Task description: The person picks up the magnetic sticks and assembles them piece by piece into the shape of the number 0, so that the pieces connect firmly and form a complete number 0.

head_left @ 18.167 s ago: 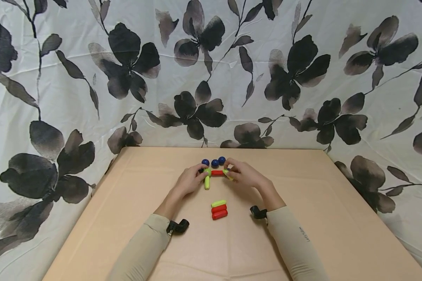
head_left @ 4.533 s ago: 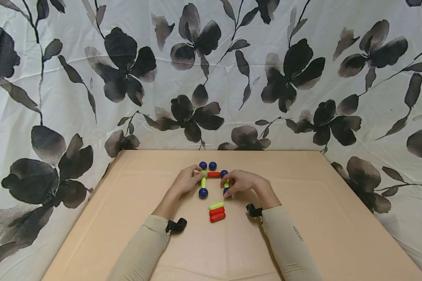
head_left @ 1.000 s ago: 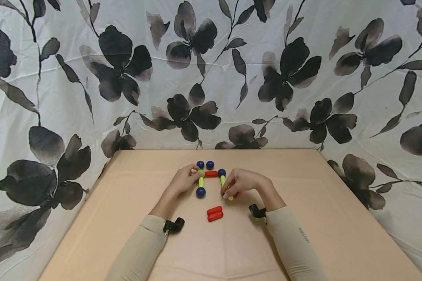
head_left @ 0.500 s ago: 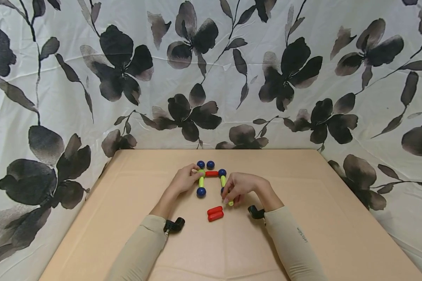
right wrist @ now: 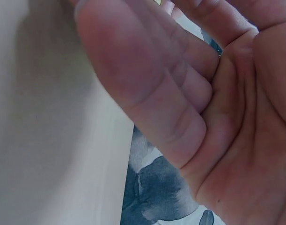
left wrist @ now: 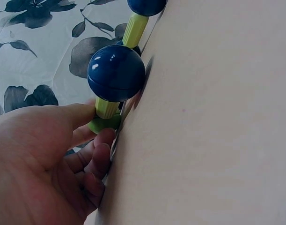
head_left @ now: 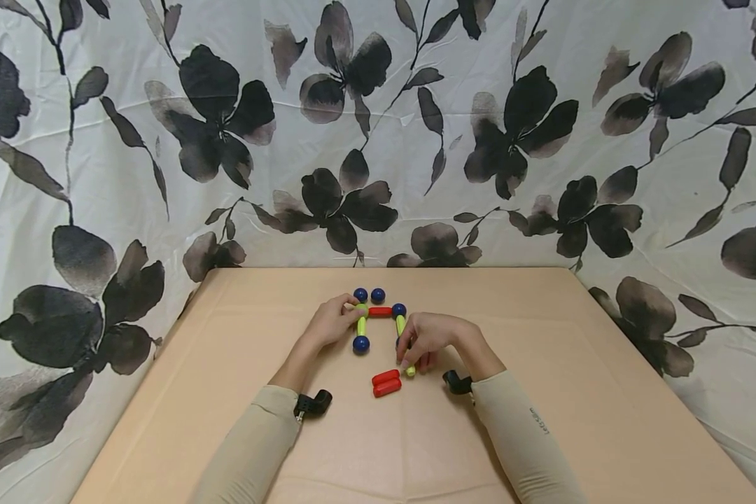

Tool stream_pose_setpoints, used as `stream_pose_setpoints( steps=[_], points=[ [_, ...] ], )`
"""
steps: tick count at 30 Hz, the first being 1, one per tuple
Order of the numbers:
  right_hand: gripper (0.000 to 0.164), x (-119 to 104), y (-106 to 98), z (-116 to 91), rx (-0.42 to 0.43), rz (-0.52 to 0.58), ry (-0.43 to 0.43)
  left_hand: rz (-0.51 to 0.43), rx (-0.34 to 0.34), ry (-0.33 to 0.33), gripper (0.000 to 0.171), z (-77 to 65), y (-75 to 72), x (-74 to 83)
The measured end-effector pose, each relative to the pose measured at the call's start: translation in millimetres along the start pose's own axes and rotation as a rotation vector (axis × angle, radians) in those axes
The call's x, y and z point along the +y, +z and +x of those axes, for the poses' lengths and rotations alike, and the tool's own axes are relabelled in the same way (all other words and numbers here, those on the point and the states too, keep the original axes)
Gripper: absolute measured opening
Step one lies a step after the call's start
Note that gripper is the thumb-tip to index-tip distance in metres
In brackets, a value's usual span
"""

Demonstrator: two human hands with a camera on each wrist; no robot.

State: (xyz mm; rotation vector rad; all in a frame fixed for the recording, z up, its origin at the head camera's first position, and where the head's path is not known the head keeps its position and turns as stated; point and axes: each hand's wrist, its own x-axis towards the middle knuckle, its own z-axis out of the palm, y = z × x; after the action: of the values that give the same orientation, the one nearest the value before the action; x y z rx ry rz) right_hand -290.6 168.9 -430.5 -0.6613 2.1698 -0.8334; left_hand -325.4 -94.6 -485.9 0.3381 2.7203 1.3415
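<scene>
A frame of toy building rods and balls lies on the table. Its red rod joins a green ball to a blue ball. From these, a left yellow-green rod and a right yellow-green rod run toward me, the left one ending at a blue ball. My left hand pinches the green ball. With thumb and fingers my right hand grips another yellow-green rod, whose near end shows below them. The right lower blue ball is mostly hidden behind those fingers.
Two loose blue balls, one left and one right, sit beyond the frame. Nearer me, two red rods lie side by side, close to the right fingertips. Behind the table hangs a floral cloth.
Since the earliest frame, blue balls have joined the side rods and one loose ball has left the back. The loose yellow-green rod is now in my right hand, which has shifted slightly toward me.
</scene>
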Motion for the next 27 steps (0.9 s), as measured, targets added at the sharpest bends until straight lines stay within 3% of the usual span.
stream_pose_setpoints(
  steps=[7, 10, 17, 19, 22, 27],
  points=[
    [0.016, 1.3, -3.6, -3.1, 0.025, 0.013, 0.023, -0.002, 0.003, 0.006, 0.031, 0.7, 0.4, -0.8],
    [0.022, 2.5, -9.8, -4.7, 0.072, 0.030, 0.006, 0.001, 0.004, 0.012, 0.031, 0.6, 0.2, -1.4],
    [0.035, 10.0, -22.7, 4.4, 0.435, -0.025, -0.112, 0.013, 0.008, 0.017, 0.031, 0.7, -0.1, -3.0],
    [0.039, 13.0, -23.9, 9.0, 0.486, -0.035, -0.129, 0.013, 0.011, 0.013, 0.030, 0.9, 0.2, -2.8],
    [0.041, 18.1, -25.5, 14.7, 0.478, -0.065, -0.143, 0.010, 0.013, 0.003, 0.030, 0.7, 0.4, -1.6],
    [0.043, 28.1, -26.6, 19.9, 0.362, -0.089, -0.123, 0.002, 0.009, -0.010, 0.030, 0.1, 0.1, 0.4]
  ],
)
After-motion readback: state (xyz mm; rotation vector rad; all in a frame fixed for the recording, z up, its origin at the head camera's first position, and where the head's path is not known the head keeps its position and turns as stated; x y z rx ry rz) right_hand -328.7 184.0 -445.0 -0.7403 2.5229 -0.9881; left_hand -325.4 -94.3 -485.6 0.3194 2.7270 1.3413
